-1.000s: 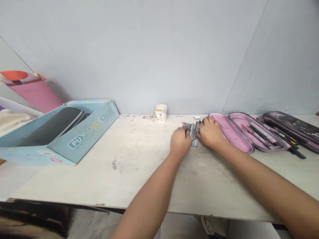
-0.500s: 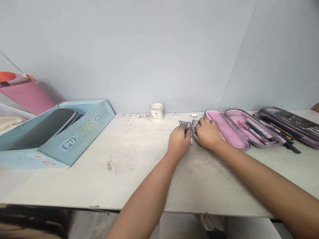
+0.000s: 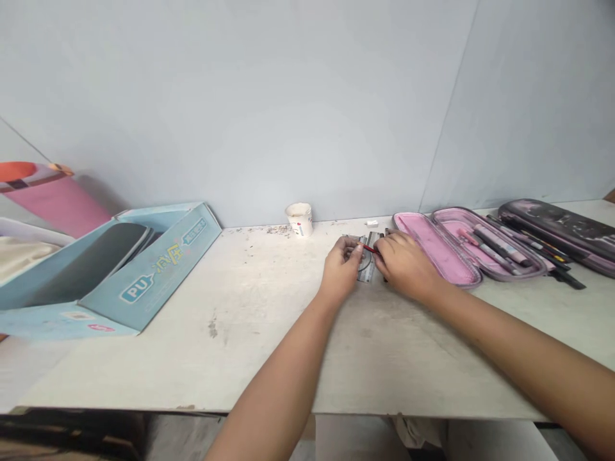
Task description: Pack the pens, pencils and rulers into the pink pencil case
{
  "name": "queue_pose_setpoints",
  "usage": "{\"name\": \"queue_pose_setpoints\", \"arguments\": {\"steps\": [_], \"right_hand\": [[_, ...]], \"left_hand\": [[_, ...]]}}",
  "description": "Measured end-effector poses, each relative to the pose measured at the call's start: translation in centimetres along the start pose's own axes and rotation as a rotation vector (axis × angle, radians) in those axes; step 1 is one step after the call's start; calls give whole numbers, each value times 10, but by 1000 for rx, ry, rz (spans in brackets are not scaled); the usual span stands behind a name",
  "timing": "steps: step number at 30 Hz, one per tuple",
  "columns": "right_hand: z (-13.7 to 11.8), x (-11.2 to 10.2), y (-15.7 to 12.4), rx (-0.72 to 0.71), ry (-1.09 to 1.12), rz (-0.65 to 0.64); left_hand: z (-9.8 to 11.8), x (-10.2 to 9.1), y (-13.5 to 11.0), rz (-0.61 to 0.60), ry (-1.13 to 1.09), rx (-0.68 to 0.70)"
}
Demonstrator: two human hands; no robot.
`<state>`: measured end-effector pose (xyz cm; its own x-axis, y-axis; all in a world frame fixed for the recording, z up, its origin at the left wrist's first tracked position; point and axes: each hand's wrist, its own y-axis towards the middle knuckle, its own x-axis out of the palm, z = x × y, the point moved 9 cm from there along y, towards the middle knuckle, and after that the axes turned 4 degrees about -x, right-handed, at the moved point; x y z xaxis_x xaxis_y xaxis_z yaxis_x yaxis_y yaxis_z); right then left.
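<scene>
My left hand (image 3: 339, 271) and my right hand (image 3: 404, 264) meet near the back middle of a pale table (image 3: 269, 333). Between them lies a small cluster of grey stationery pieces (image 3: 367, 267), rulers or similar, too small to name. A thin red-tipped pen (image 3: 369, 249) runs between the two hands. My left fingers pinch its left end, and my right fingers curl over its right end and the grey pieces. Both hands are closed. Just right of my right hand lies an open pink pencil case (image 3: 439, 253).
A second pink tray with pens (image 3: 490, 250) and a dark pencil case (image 3: 557, 234) lie at the right. A small white cup (image 3: 298, 219) stands by the back wall. An open light-blue box (image 3: 110, 269) holding a dark flat case sits at the left.
Both hands have lifted slightly off the grey pieces, and a red-tipped pen now shows between them. The view shifted a little.
</scene>
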<state>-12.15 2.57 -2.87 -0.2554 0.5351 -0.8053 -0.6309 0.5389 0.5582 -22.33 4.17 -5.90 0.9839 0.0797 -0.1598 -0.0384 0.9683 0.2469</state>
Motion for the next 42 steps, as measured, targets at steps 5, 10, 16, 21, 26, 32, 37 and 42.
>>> {"name": "queue_pose_setpoints", "arguments": {"steps": [5, 10, 16, 21, 26, 32, 37, 42], "right_hand": [[3, -13, -17, -113, -35, 34], [28, -21, -40, -91, -51, 34], [81, -33, -57, 123, -91, 99], [96, -34, -56, 191, -122, 141], [100, -33, -54, 222, -131, 134], [105, -33, -53, 246, -79, 146], [106, -28, -52, 264, -28, 120], [104, -29, -56, 283, 11, 143]], "left_hand": [[14, 8, -7, -68, 179, 41], [23, 29, -16, -220, 468, 137], [23, 14, -3, -127, 629, 99], [32, 17, 56, -105, 935, 147], [12, 48, 126, -142, 1190, 155], [-26, 70, 154, -211, 1237, 119], [-8, 67, 134, -171, 785, 56], [8, 75, 87, -286, 112, -152]]}}
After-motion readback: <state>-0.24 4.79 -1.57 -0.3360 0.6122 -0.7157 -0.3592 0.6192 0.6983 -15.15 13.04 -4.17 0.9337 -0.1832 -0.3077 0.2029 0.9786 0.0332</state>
